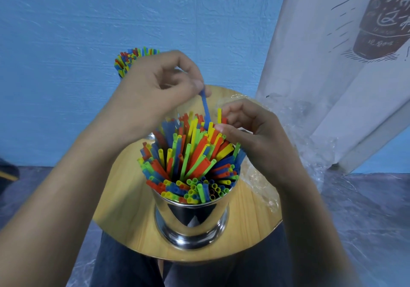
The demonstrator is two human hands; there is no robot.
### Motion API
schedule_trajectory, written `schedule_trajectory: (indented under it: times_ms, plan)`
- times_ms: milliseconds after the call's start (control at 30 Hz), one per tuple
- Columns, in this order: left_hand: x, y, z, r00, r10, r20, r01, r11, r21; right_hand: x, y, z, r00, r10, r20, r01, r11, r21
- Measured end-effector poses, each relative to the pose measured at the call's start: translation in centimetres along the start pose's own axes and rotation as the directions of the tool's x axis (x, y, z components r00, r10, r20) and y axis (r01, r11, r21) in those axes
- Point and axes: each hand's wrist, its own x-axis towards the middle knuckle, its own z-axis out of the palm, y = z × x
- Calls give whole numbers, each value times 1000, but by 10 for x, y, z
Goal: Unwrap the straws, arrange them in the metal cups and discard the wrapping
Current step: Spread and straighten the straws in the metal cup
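A shiny metal cup [192, 222] stands on the near part of a round wooden table [124, 215], packed with several red, yellow, green and blue straws [190, 160]. My left hand [155, 91] pinches the top of a blue straw [205, 109] that stands higher than the rest, its lower end among the bundle. My right hand [250, 131] hovers at the far right of the bundle, its curled fingers touching the straw tops; whether it grips one I cannot tell. A second cup's straws [131, 60] show behind my left hand, the cup itself hidden.
Clear plastic wrapping [261, 184] lies crumpled on the table's right side and hangs over its edge. A white printed banner [332, 64] leans at the right against a blue wall. My knees sit under the table's near edge.
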Motion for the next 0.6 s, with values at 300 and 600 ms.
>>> schedule_trajectory:
  times_ms: [300,600]
  plan:
    - [2,-5,-3,894,-31,-447,-94,962,-256,-3,0,2,1000,-22,-1,22,994,-105]
    - [-3,-15,-11,822,-253,-509,-64,849,-525,-4,-7,1,985,-81,-155,83,996,12]
